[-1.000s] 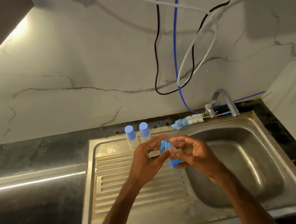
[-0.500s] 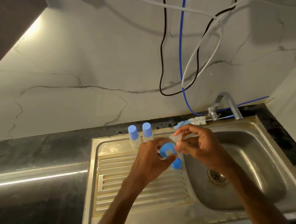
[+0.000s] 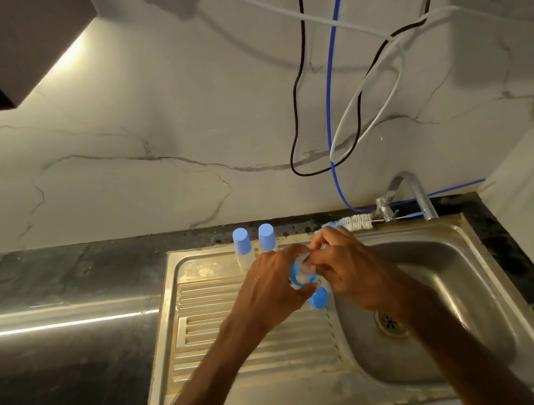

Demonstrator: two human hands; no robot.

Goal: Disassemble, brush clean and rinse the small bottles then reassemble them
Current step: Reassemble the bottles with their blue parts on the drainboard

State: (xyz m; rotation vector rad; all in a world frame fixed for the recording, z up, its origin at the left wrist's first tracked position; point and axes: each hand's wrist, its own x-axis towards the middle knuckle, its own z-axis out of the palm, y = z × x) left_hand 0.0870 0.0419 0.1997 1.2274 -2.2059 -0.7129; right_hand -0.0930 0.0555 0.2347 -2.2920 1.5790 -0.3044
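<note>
My left hand (image 3: pixel 271 288) and my right hand (image 3: pixel 348 270) meet over the drainboard beside the basin. Between them is a small clear bottle (image 3: pixel 303 268) going into a blue cap (image 3: pixel 296 277); my left fingers curl round the cap and my right fingers pinch the bottle. Another blue cap (image 3: pixel 318 298) shows just below the hands; whether it stands on the drainboard or is held is unclear. Two capped small bottles (image 3: pixel 241 244) (image 3: pixel 266 237) stand upright at the sink's back edge. A blue and white bottle brush (image 3: pixel 348 223) lies behind my right hand by the tap.
The steel sink (image 3: pixel 434 382) has a ribbed drainboard (image 3: pixel 245 344) on the left and a basin with a drain (image 3: pixel 390 322) on the right. A tap (image 3: pixel 409 191) stands at the back. Cables (image 3: pixel 331 106) hang down the marble wall. Dark countertop (image 3: pixel 59 372) lies left.
The hands moved closer together, and the bottle held by my right hand now sits against the blue cap in my left. The view shifted slightly, showing the drain.
</note>
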